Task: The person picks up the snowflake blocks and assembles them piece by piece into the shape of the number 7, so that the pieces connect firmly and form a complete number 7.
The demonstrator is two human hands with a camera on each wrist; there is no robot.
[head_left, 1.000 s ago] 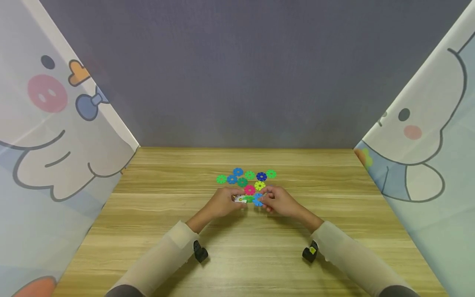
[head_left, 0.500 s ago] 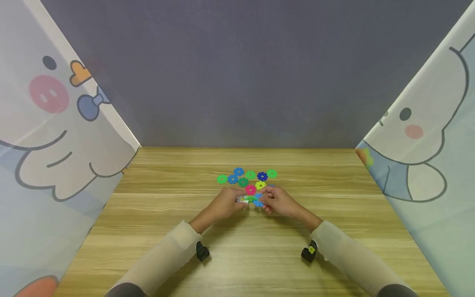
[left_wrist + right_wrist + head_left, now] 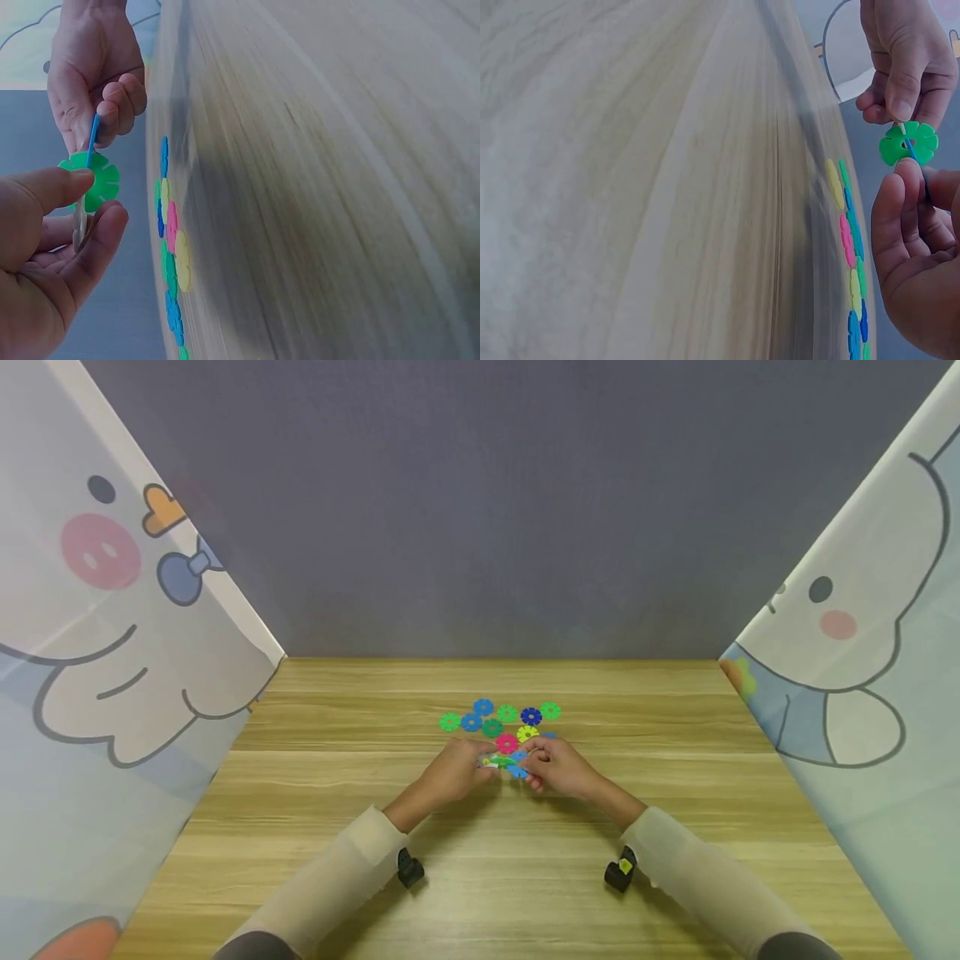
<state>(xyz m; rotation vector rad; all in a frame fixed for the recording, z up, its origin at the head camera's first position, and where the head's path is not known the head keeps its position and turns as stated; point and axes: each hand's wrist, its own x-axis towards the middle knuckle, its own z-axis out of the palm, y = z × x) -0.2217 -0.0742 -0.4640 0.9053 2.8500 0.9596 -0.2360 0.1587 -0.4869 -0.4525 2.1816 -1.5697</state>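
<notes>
The wooden tabletop (image 3: 315, 868) stretches wide, and near its middle, a little toward the far edge, a scatter of flat snowflake discs (image 3: 501, 720) lies in blues, greens, pink and yellow. Just in front of that cluster, both hands meet above the surface. The left hand (image 3: 454, 770) pinches a green disc (image 3: 91, 181) between thumb and fingers, with a pale piece behind it that I can't make out. The right hand (image 3: 561, 766) pinches a thin blue disc (image 3: 92, 138) edge-on, touching the green one's rim. To do this join well, I'd say line up slot against slot, keep the two discs square to each other, and press straight rather than twisting, gripping near the rim so nothing flexes.
</notes>
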